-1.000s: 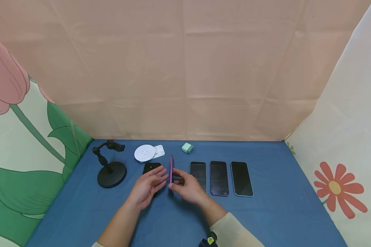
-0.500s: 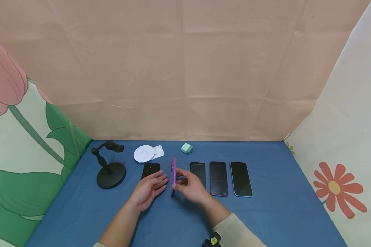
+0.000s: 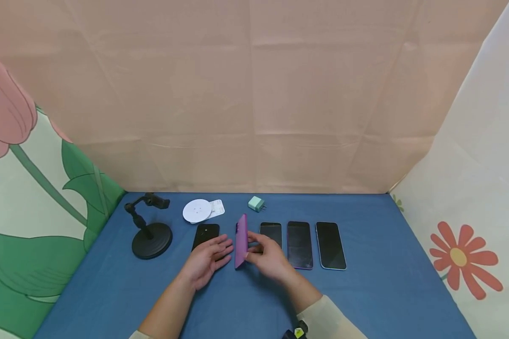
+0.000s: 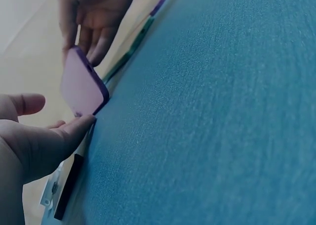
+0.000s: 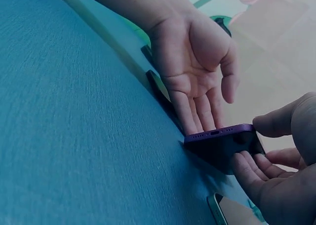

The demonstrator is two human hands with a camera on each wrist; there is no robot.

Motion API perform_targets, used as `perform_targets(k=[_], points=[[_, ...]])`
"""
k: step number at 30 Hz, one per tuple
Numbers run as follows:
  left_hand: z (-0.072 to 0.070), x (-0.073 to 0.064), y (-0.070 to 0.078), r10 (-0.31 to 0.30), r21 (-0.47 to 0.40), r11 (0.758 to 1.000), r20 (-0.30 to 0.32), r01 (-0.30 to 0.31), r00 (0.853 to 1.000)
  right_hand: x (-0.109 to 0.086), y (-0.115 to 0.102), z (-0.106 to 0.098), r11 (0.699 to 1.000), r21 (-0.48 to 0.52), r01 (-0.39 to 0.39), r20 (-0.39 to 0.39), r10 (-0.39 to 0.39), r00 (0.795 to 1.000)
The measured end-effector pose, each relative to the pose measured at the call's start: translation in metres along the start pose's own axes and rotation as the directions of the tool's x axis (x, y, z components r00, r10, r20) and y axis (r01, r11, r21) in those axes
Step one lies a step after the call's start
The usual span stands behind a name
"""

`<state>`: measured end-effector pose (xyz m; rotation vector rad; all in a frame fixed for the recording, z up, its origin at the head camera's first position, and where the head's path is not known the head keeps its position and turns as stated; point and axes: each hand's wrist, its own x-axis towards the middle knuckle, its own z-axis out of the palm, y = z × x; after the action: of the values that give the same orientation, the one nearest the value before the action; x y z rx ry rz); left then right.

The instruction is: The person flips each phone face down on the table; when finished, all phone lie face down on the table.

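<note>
- Purple-backed, flat, rectangular phone [image 3: 241, 242]: in right hand [image 3: 272, 257], tilted steeply on edge, back turned toward left hand [image 3: 205, 264], dark front toward right palm. Contact with cloth below unclear.
- Right grip: pinching purple phone, thumb at rim, fingers against dark front.
- Left grip: fingers spread loosely, palm toward phone, holding nothing; tips just beside phone, touch not certain.
- Left of grip, partly behind left fingers: black, flat, rectangular phone [image 3: 206, 232], lying on blue fabric cloth [image 3: 390, 282].
- Right of grip, side by side: narrow dark-screened phone [image 3: 272, 231], purple-rimmed dark phone [image 3: 299, 245], pale-rimmed black phone [image 3: 332, 246]. All flat.
- Beyond grip: mint-green, block-shaped plug [image 3: 256, 203]; farther left, white round disc [image 3: 196, 210] overlapping white card [image 3: 217, 208].
- Well left: black jointed stand with round base [image 3: 151, 240].
- Progress, judged: midway through handling. Pick-up apparently done; setting down and letting go not yet. Whether rowed phones already handled: cannot tell.
</note>
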<state>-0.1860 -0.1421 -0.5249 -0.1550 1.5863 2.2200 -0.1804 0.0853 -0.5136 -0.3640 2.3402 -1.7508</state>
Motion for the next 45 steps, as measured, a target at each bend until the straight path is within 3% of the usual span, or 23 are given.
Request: perform_targets(k=[6, 19, 35, 45], points=[[0.001, 0.001, -0.001, -0.008, 0.013, 1.000, -0.026, 0.008, 1.000, -0.003, -0.002, -0.004, 0.999, -0.010, -0.032, 0.009, 0.032, 0.999], [0.002, -0.004, 0.004, -0.014, 0.052, 0.999, -0.018, 0.015, 1.000, -0.005, 0.001, -0.006, 0.998, 0.008, -0.066, 0.003, 0.066, 0.998], [-0.001, -0.012, 0.010, 0.022, 0.149, 0.989, -0.074, -0.011, 0.997, 0.000, 0.004, 0.010, 1.000, 0.005, -0.012, -0.026, 0.012, 1.000], [-0.005, -0.016, 0.014, 0.015, 0.202, 0.979, -0.076, 0.000, 0.997, 0.000, 0.006, 0.017, 0.997, -0.048, -0.069, -0.030, 0.067, 0.997]])
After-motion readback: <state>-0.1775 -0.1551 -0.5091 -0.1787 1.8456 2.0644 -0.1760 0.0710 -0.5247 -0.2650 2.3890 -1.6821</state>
